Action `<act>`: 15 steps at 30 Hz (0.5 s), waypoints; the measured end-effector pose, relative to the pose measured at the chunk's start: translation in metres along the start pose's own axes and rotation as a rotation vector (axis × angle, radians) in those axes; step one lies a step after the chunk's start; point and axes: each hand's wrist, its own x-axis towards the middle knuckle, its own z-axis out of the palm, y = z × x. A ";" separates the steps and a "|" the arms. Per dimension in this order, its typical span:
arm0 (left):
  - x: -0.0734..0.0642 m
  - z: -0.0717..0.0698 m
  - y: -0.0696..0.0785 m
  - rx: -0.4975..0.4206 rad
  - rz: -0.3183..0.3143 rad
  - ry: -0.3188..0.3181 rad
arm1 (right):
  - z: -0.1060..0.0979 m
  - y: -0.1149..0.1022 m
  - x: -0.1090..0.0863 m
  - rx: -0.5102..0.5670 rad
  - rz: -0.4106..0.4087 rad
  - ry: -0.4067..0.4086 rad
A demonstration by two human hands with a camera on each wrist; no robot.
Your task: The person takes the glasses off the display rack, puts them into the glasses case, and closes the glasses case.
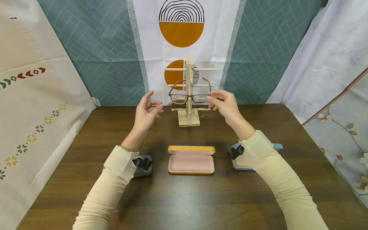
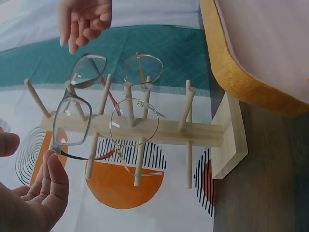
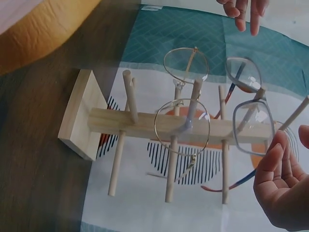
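On a wooden display stand (image 1: 189, 68) with several pegs hang dark-framed eyeglasses (image 1: 179, 99) and, below them, gold wire-rimmed eyeglasses (image 1: 201, 112). My left hand (image 1: 145, 115) is raised just left of the dark pair, fingers loosely bent and holding nothing; in the head view a small gap separates them. At the other side, my right hand (image 1: 228, 105) has its fingertips by the dark pair's right hinge. A gap shows between that thumb and finger in the right wrist view; whether they touch the frame is unclear.
A yellow eyeglass case (image 1: 191, 150) lies open before the stand, its pink lining showing. The right forearm partly covers an open blue case (image 1: 278, 146). Under the left wrist is a grey case (image 1: 145, 171), partly hidden. A patterned cloth (image 1: 109, 48) hangs behind the table.
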 end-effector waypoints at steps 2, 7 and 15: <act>0.003 0.003 0.001 -0.002 -0.003 0.003 | -0.003 0.001 0.002 0.003 0.000 0.010; 0.009 0.007 0.002 -0.007 -0.014 0.014 | -0.008 0.002 0.007 0.013 0.016 0.039; 0.017 0.010 0.002 0.000 -0.012 0.024 | -0.011 0.004 0.014 -0.002 0.026 0.055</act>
